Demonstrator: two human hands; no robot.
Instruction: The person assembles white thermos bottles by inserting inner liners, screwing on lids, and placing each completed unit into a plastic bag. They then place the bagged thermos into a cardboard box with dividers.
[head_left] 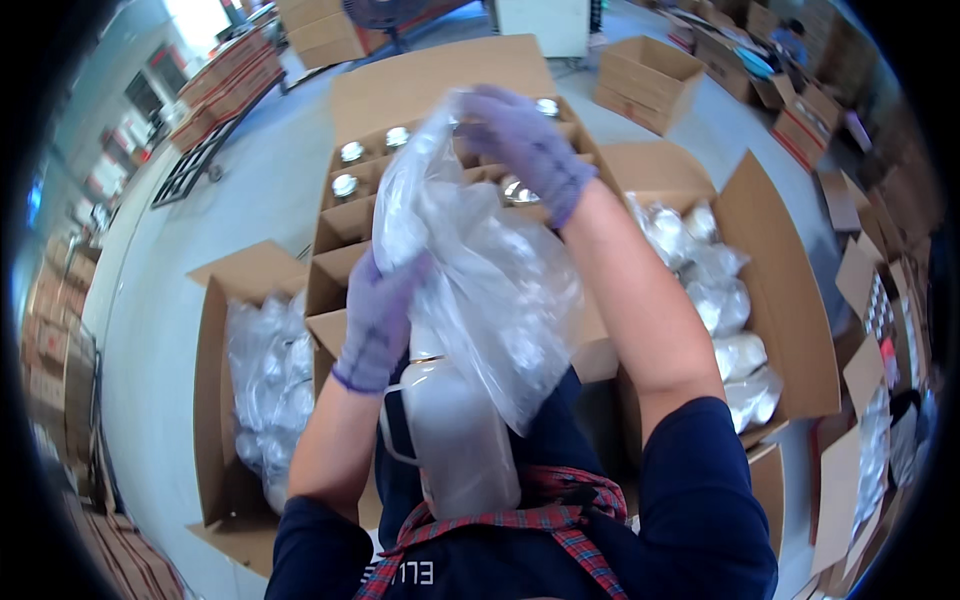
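A large clear plastic bag point(490, 270) hangs crumpled in front of my chest, between my two hands. My right hand point(530, 145), in a purple knitted glove, is raised and closed on the bag's upper end. Lower down, my left hand point(385, 310), gloved the same way, is closed on the bag's left side; its fingertips are partly hidden. A white jug point(455, 435) with a side handle and a thin gold-coloured ring stands upright against my front. The bag covers part of its top, so I cannot tell whether the left hand also touches it.
Ahead is an open divided carton point(330, 235), with shiny-topped items in several cells. Open cartons of bagged items flank me: a left one point(210, 400) and a right one point(790, 300). Farther off are an open carton point(640, 85), a trolley point(210, 150) and another person point(790, 42).
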